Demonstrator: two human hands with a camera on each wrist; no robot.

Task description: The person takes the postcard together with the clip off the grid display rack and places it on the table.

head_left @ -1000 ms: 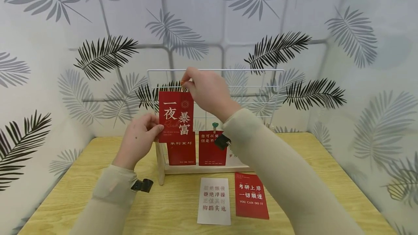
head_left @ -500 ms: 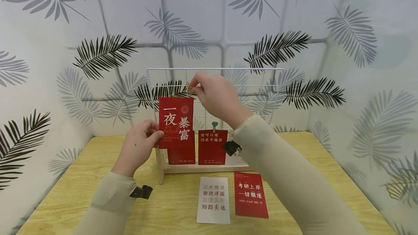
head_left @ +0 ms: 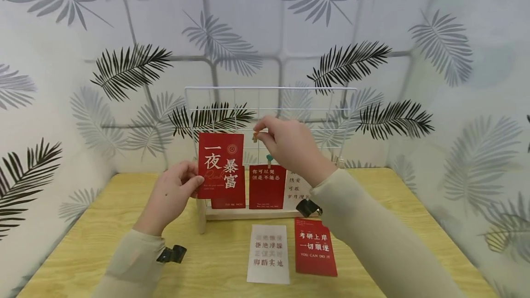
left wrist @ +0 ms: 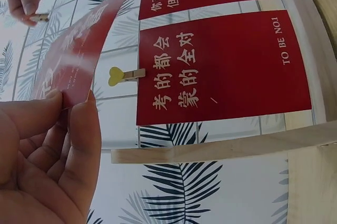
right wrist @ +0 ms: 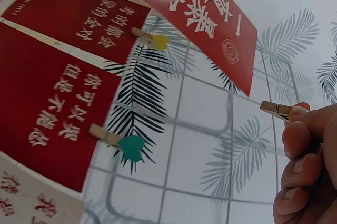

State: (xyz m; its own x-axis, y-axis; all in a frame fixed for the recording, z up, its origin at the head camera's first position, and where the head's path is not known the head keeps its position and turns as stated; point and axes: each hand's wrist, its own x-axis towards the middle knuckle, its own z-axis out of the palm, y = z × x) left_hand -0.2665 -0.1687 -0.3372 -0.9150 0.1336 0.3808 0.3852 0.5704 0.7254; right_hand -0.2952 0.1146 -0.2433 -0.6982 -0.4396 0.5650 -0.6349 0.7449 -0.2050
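My left hand [head_left: 167, 194] pinches a red card [head_left: 213, 185] with white characters by its lower left edge, between thumb and fingers. The card is held up in front of a white wire grid rack [head_left: 306, 88] and overlaps a hanging red card [left wrist: 226, 71]. To the right, my right hand [head_left: 291, 144] pinches a small wooden clothespin [right wrist: 275, 109] with a bit of orange at its end. In the right wrist view its tip points toward the held card's top corner, with a gap between.
Clothespins with a yellow heart [left wrist: 117, 76] and a green heart [right wrist: 131, 147] hold red cards on the rack's lower part, beside a white card [head_left: 296, 188]. On the wooden table [head_left: 207, 261] lie a white card [head_left: 268, 272] and a red card [head_left: 316, 265].
My right hand has taken the clothespin from the held card's top edge down and to the right. My left hand has lowered the card somewhat.
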